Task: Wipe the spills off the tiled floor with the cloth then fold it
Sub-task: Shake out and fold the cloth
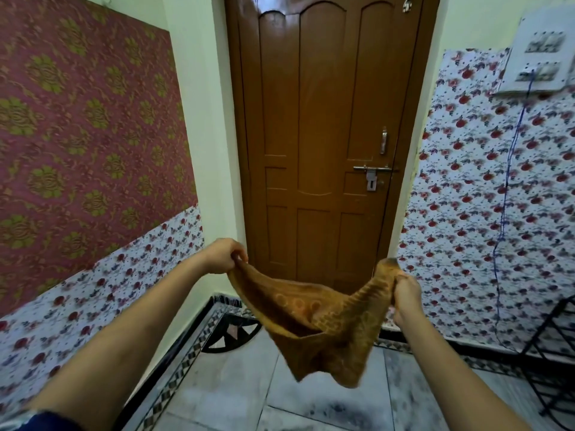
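Two hands hold the cloth [317,325] up in the air in front of the brown door [323,135], well clear of the tiled floor [249,396]. The left hand [222,255] has its fingers curled tight around one upper corner, and the right hand [406,292] pinches the opposite corner in closed fingers, so the cloth sags in a loose hammock between them with its lower part hanging in a bunch. Judging by this pose, the wiping stage looks finished or set aside, and the folding stage is just starting: the cloth is stretched out by two corners but no clean fold shows yet. Dark smudges mark the grey tiles near the bottom of the view; whether these are leftover spills, damp streaks or the tile's own pattern cannot be told. What remains, at the least, is bringing the corners together and folding the cloth flat.
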`<state>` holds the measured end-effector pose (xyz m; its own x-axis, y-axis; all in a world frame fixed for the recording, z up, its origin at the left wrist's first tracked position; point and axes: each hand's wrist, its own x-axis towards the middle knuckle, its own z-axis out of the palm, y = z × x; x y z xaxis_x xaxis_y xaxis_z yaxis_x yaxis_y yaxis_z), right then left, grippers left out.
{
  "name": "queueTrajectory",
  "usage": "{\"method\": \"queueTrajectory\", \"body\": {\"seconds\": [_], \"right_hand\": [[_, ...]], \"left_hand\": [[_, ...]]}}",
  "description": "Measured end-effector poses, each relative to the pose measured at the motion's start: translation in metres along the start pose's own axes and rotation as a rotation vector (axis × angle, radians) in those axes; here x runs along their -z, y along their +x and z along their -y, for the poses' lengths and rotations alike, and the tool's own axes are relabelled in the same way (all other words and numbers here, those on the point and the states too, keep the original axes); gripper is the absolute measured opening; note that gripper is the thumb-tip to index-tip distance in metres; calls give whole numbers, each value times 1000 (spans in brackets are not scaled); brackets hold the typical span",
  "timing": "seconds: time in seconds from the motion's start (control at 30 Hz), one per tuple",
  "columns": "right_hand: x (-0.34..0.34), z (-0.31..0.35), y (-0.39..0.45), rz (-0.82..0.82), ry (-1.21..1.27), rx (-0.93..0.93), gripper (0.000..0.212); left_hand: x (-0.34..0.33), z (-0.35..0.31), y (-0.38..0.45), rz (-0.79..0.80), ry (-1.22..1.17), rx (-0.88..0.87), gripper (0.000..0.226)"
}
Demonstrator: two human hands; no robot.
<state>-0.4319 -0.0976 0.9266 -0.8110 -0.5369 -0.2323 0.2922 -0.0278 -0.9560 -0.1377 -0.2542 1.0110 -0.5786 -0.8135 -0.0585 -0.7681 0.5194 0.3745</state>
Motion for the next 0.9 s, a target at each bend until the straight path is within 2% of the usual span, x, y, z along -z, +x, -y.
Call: {"method": "queueTrajectory", "body": {"seconds": [0.07, 0.2, 0.27, 0.37, 0.43, 0.57, 0.63, 0.7, 0.8, 0.9], "right_hand": [[12, -2, 9, -38, -33, 13, 17], [29, -6, 24, -43, -183, -21, 15], [30, -10, 27, 12, -316, -81, 18], [31, -16, 21, 191, -625, -32, 11], [34, -19, 14, 303, -667, 7, 11], [33, -16, 10, 356, -529, -25, 16], [25, -12, 7, 431, -452, -37, 17], [14, -7, -4, 593, -466, 20, 10], [-8, 9, -32, 868, -500, 143, 9], [-29, 22, -53, 985, -510, 256, 13]], "left_hand": [[0, 9, 6, -124, 140, 76, 30], [-1, 15, 8, -385, 83, 272, 32], [-1, 13, 6, -487, 91, 342, 33], [-2, 8, 8, -561, -33, 307, 32], [-3, 6, 14, -546, -274, 265, 32], [-8, 4, 24, -510, -701, 289, 27], [-13, -2, 27, -432, -883, 277, 19], [-19, -10, 28, -356, -925, 202, 15], [-29, -24, 29, -260, -924, 71, 25], [-30, -42, 25, -91, -913, -64, 30]]}}
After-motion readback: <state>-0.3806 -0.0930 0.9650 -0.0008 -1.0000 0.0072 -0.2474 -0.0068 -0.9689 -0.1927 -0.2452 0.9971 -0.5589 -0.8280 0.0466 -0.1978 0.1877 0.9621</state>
